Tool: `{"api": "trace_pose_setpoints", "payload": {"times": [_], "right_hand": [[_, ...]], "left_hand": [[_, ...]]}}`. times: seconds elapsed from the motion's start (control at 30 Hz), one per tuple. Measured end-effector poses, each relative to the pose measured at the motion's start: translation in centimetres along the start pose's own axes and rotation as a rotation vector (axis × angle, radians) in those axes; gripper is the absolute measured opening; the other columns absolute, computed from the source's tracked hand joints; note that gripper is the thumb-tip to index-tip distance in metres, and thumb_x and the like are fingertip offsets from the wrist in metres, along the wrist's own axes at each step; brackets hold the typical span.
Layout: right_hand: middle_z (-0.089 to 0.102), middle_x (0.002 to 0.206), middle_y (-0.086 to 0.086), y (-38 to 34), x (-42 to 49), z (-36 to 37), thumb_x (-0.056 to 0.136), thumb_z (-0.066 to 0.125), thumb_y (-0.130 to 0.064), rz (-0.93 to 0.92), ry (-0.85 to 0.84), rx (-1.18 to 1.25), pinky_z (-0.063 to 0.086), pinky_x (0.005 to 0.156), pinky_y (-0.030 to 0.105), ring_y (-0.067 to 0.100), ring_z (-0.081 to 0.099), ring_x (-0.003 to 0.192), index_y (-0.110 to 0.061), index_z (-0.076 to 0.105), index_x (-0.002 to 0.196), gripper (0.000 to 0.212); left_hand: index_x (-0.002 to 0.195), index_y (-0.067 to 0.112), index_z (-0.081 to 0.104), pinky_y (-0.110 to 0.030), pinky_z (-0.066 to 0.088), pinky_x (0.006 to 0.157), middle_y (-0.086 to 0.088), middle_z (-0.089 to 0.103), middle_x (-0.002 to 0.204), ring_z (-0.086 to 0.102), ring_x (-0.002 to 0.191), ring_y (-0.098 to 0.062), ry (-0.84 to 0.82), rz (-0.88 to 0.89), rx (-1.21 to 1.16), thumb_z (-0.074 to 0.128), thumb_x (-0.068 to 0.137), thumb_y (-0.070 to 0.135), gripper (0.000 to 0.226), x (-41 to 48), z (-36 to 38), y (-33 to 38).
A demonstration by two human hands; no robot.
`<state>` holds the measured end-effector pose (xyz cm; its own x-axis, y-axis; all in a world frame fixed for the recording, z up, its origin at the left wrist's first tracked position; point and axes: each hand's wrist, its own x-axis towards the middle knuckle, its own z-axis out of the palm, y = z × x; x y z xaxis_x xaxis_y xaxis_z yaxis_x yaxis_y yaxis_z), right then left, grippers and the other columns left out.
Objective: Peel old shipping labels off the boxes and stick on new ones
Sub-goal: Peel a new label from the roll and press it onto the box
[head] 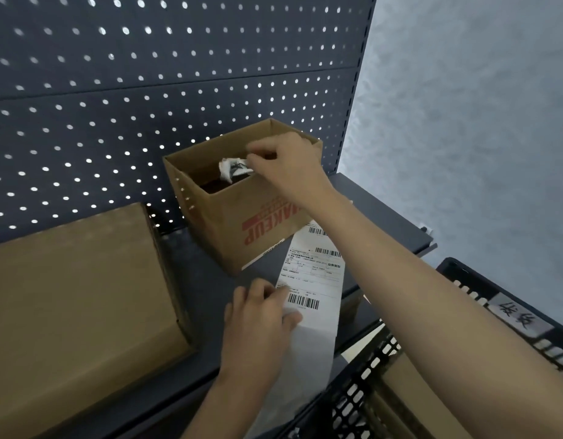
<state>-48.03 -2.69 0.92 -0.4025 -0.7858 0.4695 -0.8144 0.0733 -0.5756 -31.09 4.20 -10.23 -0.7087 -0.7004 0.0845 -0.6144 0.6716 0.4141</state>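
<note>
A person is working at a dark shelf point(191, 280) backed by a perforated panel point(147, 90). The right hand point(286, 166) is reaching over the far open box point(242, 217), which is standing on the shelf with red "MAKEUP" lettering showing on its near side. The right hand's grip is pinching narrowly on a crumpled label point(234, 169), a white wad with dark print, which is hanging just above the open top of the box, inside its rim line. The left hand point(261, 315) is resting nearer the viewer, its grip pressing thumb and fingertips onto the left edge of a label strip point(312, 289), a long white sheet bearing barcodes and printed fields. The strip is lying on the shelf just beside the open box, its near end trailing over the shelf's front edge. A closed box point(77, 296), large and plain brown, is sitting on the shelf at left, well apart from both hands. At lower right, a black slotted crate point(502, 312) carrying a handwritten tag is standing below the shelf edge; brown cardboard is showing inside it.
</note>
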Motion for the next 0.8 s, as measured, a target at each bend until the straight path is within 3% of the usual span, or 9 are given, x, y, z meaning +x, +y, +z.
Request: {"api": "trace_pose_setpoints", "payload": {"times": [0.03, 0.07, 0.17, 0.33, 0.47, 0.53, 0.6, 0.7, 0.8], "right_hand": [[0.062, 0.064, -0.017, 0.1, 0.0, 0.0, 0.085, 0.062, -0.029, -0.008, 0.031, 0.043, 0.045, 0.084, 0.04, 0.002, 0.06, 0.071, -0.035, 0.072, 0.084, 0.011], [0.067, 0.072, -0.02, 0.0, 0.0, 0.0, 0.083, 0.068, -0.032, 0.004, 0.072, 0.068, 0.048, 0.087, 0.043, 0.003, 0.064, 0.08, -0.032, 0.074, 0.099, 0.017], [0.061, 0.076, -0.019, -0.1, 0.0, -0.4, 0.082, 0.073, -0.039, -0.006, 0.114, 0.088, 0.049, 0.086, 0.044, 0.002, 0.057, 0.084, -0.025, 0.077, 0.082, 0.015], [0.045, 0.071, -0.011, 0.1, -0.5, -1.0, 0.091, 0.059, -0.05, 0.077, 0.149, 0.216, 0.042, 0.088, 0.033, 0.001, 0.046, 0.084, -0.002, 0.072, 0.07, 0.054], [0.053, 0.084, -0.012, 0.4, -0.8, -1.1, 0.096, 0.044, -0.052, 0.092, 0.155, 0.176, 0.043, 0.094, 0.051, 0.015, 0.055, 0.092, -0.034, 0.068, 0.065, 0.043], [0.064, 0.101, -0.016, 0.6, -1.1, -1.3, 0.096, 0.042, -0.044, 0.061, 0.13, 0.168, 0.042, 0.099, 0.051, 0.015, 0.058, 0.106, -0.045, 0.072, 0.102, 0.031], [0.064, 0.121, -0.012, 0.9, -1.7, -1.6, 0.096, 0.042, -0.038, 0.029, 0.118, 0.13, 0.039, 0.104, 0.051, 0.015, 0.054, 0.121, -0.033, 0.058, 0.134, 0.041], [0.06, 0.113, -0.01, 0.9, -3.6, -2.3, 0.099, 0.049, -0.023, 0.015, 0.205, 0.182, 0.042, 0.103, 0.037, 0.01, 0.054, 0.113, -0.023, 0.058, 0.135, 0.037], [0.062, 0.106, -0.009, 1.7, -6.8, -2.9, 0.098, 0.051, -0.018, 0.092, 0.314, 0.222, 0.043, 0.087, 0.017, 0.004, 0.056, 0.1, -0.023, 0.067, 0.116, 0.024]], "left_hand": [[0.14, 0.036, 0.043, -0.03, 0.032, 0.099, 0.013, 0.042, 0.128, 0.034, 0.114, -0.014, 0.007, 0.004, -0.011, 0.049, 0.096, 0.047, 0.046, 0.0, 0.1, -0.1], [0.142, 0.034, 0.041, -0.029, 0.032, 0.099, 0.012, 0.042, 0.128, 0.034, 0.114, -0.013, 0.011, 0.008, -0.02, 0.049, 0.096, 0.045, 0.048, 0.0, 0.1, -0.2], [0.133, 0.03, 0.054, -0.03, 0.035, 0.098, 0.011, 0.046, 0.123, 0.037, 0.109, -0.013, 0.048, 0.025, -0.076, 0.053, 0.096, 0.039, 0.039, -0.1, 0.3, -0.4], [0.089, 0.022, 0.075, -0.038, 0.05, 0.072, 0.007, 0.059, 0.094, 0.048, 0.084, -0.018, 0.162, 0.132, -0.052, 0.075, 0.08, 0.024, 0.009, -0.2, 1.8, -1.1], [0.079, 0.021, 0.074, -0.039, 0.053, 0.064, 0.007, 0.06, 0.085, 0.052, 0.077, -0.02, 0.232, 0.177, -0.043, 0.083, 0.072, 0.018, 0.011, -0.1, 2.1, -1.5], [0.08, 0.02, 0.075, -0.039, 0.053, 0.064, 0.007, 0.06, 0.083, 0.053, 0.076, -0.02, 0.256, 0.181, -0.044, 0.082, 0.073, 0.017, 0.011, 0.0, 2.2, -1.6], [0.08, 0.019, 0.074, -0.039, 0.053, 0.063, 0.007, 0.06, 0.082, 0.053, 0.076, -0.02, 0.271, 0.19, -0.044, 0.081, 0.075, 0.017, 0.008, 0.0, 2.1, -1.7], [0.079, 0.022, 0.073, -0.037, 0.052, 0.062, 0.008, 0.059, 0.079, 0.053, 0.075, -0.019, 0.276, 0.199, -0.041, 0.079, 0.076, 0.019, 0.007, 0.0, 1.9, -1.9], [0.083, 0.021, 0.074, -0.034, 0.052, 0.06, 0.007, 0.06, 0.08, 0.055, 0.078, -0.02, 0.295, 0.197, -0.049, 0.079, 0.076, 0.019, 0.009, 0.1, 1.5, -1.8]]}}
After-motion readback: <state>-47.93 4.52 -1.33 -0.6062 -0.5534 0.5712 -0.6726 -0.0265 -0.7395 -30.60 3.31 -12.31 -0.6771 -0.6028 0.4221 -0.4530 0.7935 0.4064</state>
